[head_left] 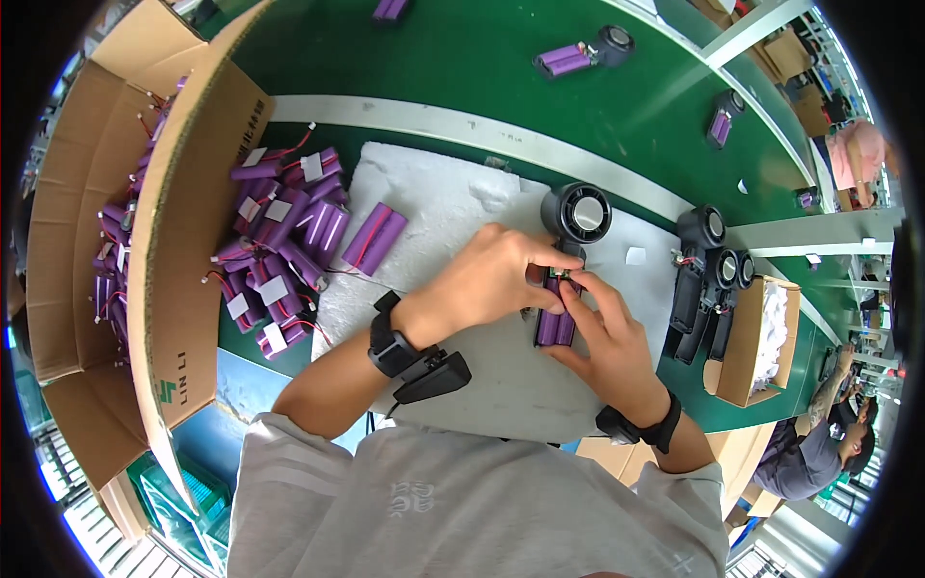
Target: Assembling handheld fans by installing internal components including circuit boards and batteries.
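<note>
A handheld fan (585,214) with a round black head lies on the white foam sheet (453,371) in front of me. In its open handle sits a purple battery pack (553,329). My left hand (487,275) is closed, thumb and index finger pinching at the handle's top by a small green board. My right hand (609,339) is closed too, its index fingertip meeting the left fingers there and its thumb beside the pack. The fingertips partly hide the wires and any connector. One loose purple pack (374,239) with a red wire lies left of my hands.
Purple packs with wires are heaped at left beside a large cardboard box (198,241) holding more. Several black fans (701,227) lie at right by a small carton (756,347). Across the rail (462,125), fans with packs (568,60) rest on the green surface. People are at far right.
</note>
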Motion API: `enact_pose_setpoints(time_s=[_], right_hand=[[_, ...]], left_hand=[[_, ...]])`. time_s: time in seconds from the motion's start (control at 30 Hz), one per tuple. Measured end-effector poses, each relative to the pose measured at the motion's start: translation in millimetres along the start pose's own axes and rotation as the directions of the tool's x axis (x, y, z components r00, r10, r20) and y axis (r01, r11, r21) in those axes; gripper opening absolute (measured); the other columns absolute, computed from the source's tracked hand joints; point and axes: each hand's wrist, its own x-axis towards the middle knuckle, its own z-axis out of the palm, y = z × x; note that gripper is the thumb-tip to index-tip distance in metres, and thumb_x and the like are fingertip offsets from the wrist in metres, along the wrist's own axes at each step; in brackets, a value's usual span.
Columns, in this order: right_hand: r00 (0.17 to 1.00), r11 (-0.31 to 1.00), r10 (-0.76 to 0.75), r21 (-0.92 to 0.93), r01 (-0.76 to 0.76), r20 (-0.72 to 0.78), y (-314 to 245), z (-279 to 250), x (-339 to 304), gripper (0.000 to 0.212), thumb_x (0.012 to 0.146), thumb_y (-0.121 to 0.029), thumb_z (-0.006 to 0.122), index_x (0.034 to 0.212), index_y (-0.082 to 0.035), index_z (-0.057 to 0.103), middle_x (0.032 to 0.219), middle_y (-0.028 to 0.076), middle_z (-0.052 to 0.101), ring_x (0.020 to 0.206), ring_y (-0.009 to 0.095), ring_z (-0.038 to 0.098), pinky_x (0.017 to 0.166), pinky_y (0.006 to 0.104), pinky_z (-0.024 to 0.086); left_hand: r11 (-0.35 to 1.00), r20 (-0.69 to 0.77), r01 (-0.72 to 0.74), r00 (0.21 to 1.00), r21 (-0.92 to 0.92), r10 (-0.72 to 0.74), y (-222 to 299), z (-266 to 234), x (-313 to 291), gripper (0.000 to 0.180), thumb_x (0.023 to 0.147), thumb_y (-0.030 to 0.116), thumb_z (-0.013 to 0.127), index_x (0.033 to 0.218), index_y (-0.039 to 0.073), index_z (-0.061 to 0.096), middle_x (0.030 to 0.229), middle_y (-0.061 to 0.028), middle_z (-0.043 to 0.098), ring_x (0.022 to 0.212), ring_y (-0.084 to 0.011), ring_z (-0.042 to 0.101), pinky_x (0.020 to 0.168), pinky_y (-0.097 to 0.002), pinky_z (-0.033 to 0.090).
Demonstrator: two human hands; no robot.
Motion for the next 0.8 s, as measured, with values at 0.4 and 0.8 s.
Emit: enact_pose_setpoints(time_s=[0.4,0.8], right_hand=[[0.865,0.901,0.203,-0.260,-0.349,-0.458,64.9,-9.8,66.0,0.057,0.072,-0.008,0.076,0.123,0.000,0.054,0.129,0.019,0.051,0.110,0.038,0.058,0.090,0.0443,0.051],[0.958,0.956,0.083,0.293,0.001,-0.275,47.1,37.8,32.6,0.011,0.079,-0.016,0.064,0.082,-0.005,0.067,0.078,0.016,0.067,0.072,0.035,0.064,0.068,0.0444,0.052]], left_hand=[[0.990,-0.196,-0.106,0.973,0.098,0.123,-5.6,8.7,16.6,0.050,0.076,0.008,0.078,0.123,0.011,0.063,0.117,-0.0118,0.064,0.081,-0.0190,0.066,0.069,-0.0287,0.054],[0.972,-0.276,-0.106,0.947,0.211,0.164,-39.3,3.4,18.3,0.019,0.081,-0.003,0.068,0.100,-0.001,0.068,0.112,-0.0107,0.067,0.080,-0.0140,0.066,0.067,-0.0246,0.054]])
